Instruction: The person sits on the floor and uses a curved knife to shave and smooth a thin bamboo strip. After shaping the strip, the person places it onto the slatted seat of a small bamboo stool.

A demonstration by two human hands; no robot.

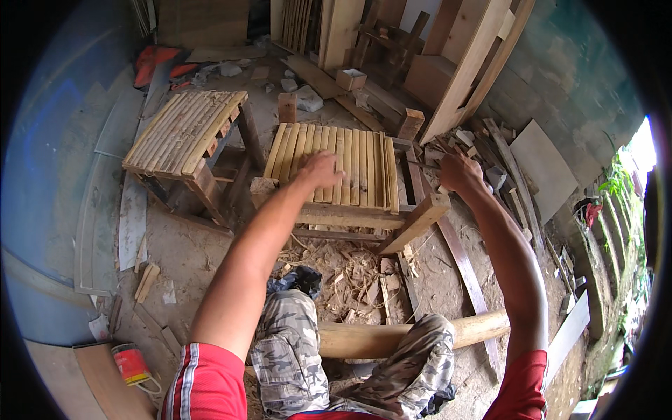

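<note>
A small wooden frame with posts at its corners stands before me, its top partly covered by a row of split bamboo slats (359,168). My left hand (322,170) rests on the slats, its fingers loosely apart. Beyond the frame's right side, my right hand (460,173) is closed around a thin dark tool (424,165) whose end points left toward the frame. Most of that tool is hidden in the fist, so its kind does not show. Between the last slat and the right rail (413,171) there is an uncovered gap.
At left stands a bamboo-topped stool (189,129). A thick bamboo pole (371,340) lies across by my knees. Wood shavings (350,280) litter the ground under the frame. Tall boards (465,70) lean at the back right; a red can (131,364) sits at lower left.
</note>
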